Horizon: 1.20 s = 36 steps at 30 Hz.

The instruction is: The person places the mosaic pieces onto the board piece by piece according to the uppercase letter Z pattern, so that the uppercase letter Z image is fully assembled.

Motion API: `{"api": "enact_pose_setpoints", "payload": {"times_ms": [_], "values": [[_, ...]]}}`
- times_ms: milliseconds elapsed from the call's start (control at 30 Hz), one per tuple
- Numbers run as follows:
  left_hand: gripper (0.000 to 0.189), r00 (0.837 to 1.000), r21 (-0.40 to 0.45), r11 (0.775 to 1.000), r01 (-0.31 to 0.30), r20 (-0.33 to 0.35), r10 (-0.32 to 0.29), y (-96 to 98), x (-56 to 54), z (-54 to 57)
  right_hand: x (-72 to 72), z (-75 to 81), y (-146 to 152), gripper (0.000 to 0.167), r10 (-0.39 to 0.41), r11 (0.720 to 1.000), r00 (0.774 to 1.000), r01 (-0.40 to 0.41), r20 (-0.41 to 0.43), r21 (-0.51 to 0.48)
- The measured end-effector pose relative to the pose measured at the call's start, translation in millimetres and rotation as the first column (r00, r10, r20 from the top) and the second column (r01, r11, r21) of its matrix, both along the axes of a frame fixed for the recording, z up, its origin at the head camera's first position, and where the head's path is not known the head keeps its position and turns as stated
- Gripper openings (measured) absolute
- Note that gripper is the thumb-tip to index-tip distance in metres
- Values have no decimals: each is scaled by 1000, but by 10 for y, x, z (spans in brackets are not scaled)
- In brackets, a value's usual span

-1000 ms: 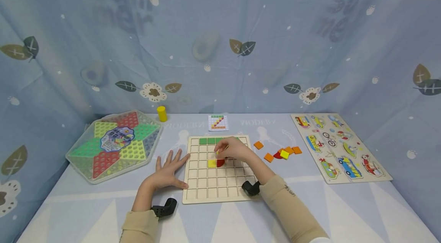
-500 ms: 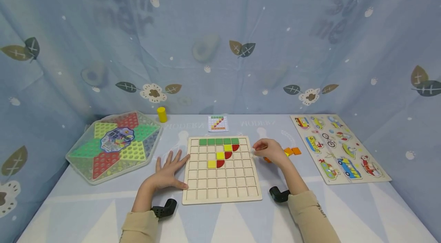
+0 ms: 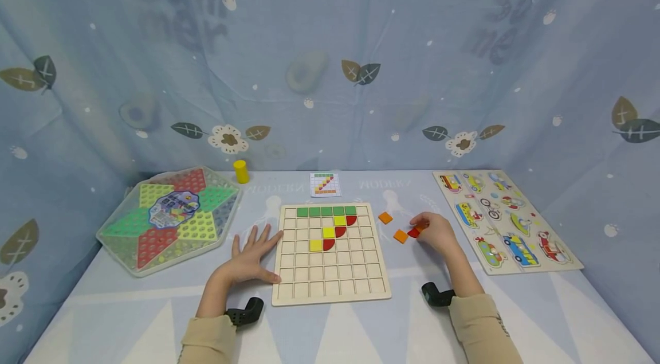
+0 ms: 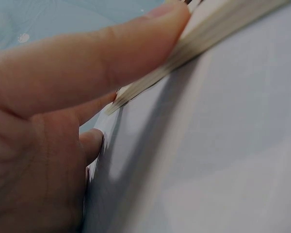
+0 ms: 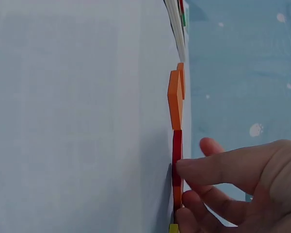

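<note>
My left hand point(image 3: 248, 259) lies spread at the left edge of the wooden grid board point(image 3: 356, 288), its thumb and fingertips on the board's rim. In the left wrist view a finger overlaps the board's edge point(image 4: 203, 41). Over loose tiles to the right, my right hand point(image 3: 435, 231) has curled fingers; thumb and index pinch a red quarter-circle tile point(image 5: 177, 145) low at the table. Beneath the fingers an orange tile and a yellow tile point(image 5: 173, 228) partly show. On the board sit a row of green tiles point(image 3: 326, 211) and a diagonal of yellow tiles point(image 3: 329, 233) and red quarter-circles point(image 3: 340, 231).
Two orange square tiles point(image 3: 400, 236) lie between board and right hand. Behind the board is a pattern card point(image 3: 325, 185). A yellow cylinder point(image 3: 240, 172) and a boxed star-shaped game board point(image 3: 172, 209) stand left. A vehicle puzzle board point(image 3: 507, 220) lies right.
My right hand has left the grid board and moved right to the loose tiles. A third yellow-and-red pair, covered before, shows on the board. My left hand has stayed in place.
</note>
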<state>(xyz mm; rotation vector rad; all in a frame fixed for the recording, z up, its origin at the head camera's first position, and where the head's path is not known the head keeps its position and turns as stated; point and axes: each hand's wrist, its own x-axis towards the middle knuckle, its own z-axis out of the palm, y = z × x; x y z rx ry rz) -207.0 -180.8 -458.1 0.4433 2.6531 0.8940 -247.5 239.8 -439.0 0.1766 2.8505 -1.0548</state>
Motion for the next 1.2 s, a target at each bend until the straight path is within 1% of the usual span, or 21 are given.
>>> {"api": "enact_pose_setpoints", "payload": {"times_ms": [67, 200, 367, 500, 600, 700, 800, 900, 1000, 1100, 1200], "values": [[106, 1000, 5, 1000, 1, 1, -1, -4, 1, 1, -2, -6, 12, 30, 8, 1000, 1000, -8, 11, 10], [106, 1000, 13, 1000, 2, 8, -2, -8, 1, 4, -5, 4, 8, 32, 33, 997, 999, -35, 32, 65], [107, 1000, 10, 1000, -3, 7, 3, -5, -6, 9, 2, 25, -3, 25, 43, 992, 999, -46, 26, 118], [107, 1000, 9, 1000, -4, 6, 3, -4, -6, 13, 20, 31, -12, 14, 27, 993, 1000, -29, 14, 118], [107, 1000, 11, 1000, -1, 6, 1, -5, -4, 12, 32, 29, -19, 10, 31, 993, 999, -32, 14, 110], [106, 1000, 17, 1000, 0, 6, 0, -8, -2, 10, 41, 34, -32, 11, 39, 994, 999, -40, 9, 105], [106, 1000, 21, 1000, 3, 9, -4, -13, 0, 4, 37, 48, -62, 18, 25, 996, 1000, -25, 1, 90], [106, 1000, 21, 1000, 5, 8, -5, -17, 2, -6, 21, 71, -122, 24, 6, 1000, 1000, -6, 0, 29], [106, 1000, 16, 1000, 5, 3, -5, -16, 2, -12, 7, 96, -215, 26, 3, 996, 1000, -2, 13, -85], [106, 1000, 15, 1000, 3, 2, -3, -11, 1, -12, 5, 120, -330, 26, 10, 981, 999, -3, 34, -193], [106, 1000, 15, 1000, -2, 1, 2, -8, -1, -7, -7, 131, -458, 26, 23, 964, 998, -9, 52, -265]]}}
